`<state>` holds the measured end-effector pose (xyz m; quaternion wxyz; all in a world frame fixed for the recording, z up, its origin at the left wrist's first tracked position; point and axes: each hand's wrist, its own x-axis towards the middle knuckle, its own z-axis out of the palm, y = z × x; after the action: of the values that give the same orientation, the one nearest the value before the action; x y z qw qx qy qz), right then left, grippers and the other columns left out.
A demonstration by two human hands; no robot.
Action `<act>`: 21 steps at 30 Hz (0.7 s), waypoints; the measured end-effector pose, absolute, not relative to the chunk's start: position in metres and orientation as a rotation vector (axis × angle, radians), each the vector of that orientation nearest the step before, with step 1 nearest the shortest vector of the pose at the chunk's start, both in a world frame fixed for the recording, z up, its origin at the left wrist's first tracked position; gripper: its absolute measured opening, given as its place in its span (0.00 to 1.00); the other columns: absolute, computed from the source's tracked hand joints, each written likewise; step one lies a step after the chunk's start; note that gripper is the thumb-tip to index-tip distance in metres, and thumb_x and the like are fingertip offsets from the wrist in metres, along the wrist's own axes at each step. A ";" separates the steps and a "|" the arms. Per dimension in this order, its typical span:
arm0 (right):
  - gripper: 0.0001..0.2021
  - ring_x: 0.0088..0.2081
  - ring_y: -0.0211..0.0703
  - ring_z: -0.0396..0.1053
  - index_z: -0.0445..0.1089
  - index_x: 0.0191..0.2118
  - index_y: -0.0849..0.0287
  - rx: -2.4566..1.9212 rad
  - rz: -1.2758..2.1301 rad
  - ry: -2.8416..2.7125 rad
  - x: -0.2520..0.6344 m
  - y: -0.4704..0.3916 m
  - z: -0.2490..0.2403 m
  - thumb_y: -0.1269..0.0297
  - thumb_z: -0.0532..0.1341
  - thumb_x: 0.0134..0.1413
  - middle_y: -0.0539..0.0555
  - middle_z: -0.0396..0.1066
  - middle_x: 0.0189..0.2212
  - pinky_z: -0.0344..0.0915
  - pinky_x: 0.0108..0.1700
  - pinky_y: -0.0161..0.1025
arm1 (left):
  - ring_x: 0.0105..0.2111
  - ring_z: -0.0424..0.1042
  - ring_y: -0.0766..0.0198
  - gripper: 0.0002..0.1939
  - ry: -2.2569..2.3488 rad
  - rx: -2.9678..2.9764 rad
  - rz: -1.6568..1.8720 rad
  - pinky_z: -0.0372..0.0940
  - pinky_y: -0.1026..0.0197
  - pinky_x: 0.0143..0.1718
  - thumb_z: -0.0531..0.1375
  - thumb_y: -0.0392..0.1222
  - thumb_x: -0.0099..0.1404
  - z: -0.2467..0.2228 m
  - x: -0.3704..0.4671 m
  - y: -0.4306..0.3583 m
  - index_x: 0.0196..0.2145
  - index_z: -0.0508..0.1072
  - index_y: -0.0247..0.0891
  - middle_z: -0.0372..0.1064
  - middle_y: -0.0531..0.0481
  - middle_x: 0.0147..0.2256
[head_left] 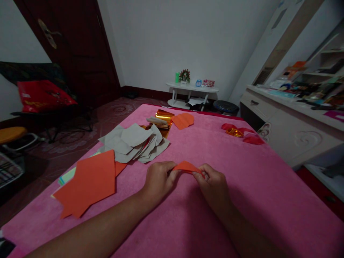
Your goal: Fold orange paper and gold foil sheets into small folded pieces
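I hold the orange paper [186, 166] between my 2 hands, over the middle of the pink-covered table [268, 186], right of the orange sheets [91, 179] and near side of the grey sheets [134, 139]. My left hand [160, 179] pinches its left end, thumb against fingers; my right hand [213, 182] grips the right end likewise. Whether its underside touches the cloth, I cannot tell. I judge it nearly weightless, fairly crisp, not slippery, quick to crease and easy to tear if pulled. Best held lightly at the 2 ends, pressure only where a crease belongs.
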<state>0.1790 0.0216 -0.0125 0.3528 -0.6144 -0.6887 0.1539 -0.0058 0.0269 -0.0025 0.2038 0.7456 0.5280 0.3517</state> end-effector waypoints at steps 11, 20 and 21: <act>0.02 0.24 0.37 0.64 0.67 0.29 0.57 -1.450 0.611 -1.552 0.178 0.019 -0.008 0.69 0.58 0.49 0.46 0.65 0.21 0.59 0.27 0.33 | 0.24 0.66 0.65 0.13 1.310 2.159 1.113 0.56 0.65 0.27 0.53 0.40 0.66 -0.004 -0.012 0.027 0.38 0.79 0.39 0.68 0.49 0.24; 0.14 0.33 0.41 0.71 0.66 0.44 0.55 -1.119 0.637 -1.612 0.175 0.010 -0.002 0.68 0.63 0.49 0.51 0.71 0.34 0.68 0.34 0.35 | 0.31 0.72 0.65 0.17 0.979 2.158 1.485 0.64 0.65 0.33 0.54 0.32 0.65 -0.010 -0.017 0.033 0.49 0.73 0.41 0.75 0.47 0.32; 0.16 0.33 0.41 0.70 0.65 0.46 0.55 -1.052 0.633 -1.643 0.175 0.008 0.000 0.67 0.63 0.49 0.51 0.71 0.35 0.68 0.34 0.35 | 0.33 0.72 0.65 0.18 0.942 2.163 1.532 0.65 0.64 0.34 0.54 0.31 0.65 -0.010 -0.018 0.033 0.49 0.73 0.42 0.75 0.47 0.34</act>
<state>0.1750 0.0079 -0.0004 0.5186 -0.4385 -0.6849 0.2640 -0.0183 0.0332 -0.0097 0.1634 0.7586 0.3303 0.5373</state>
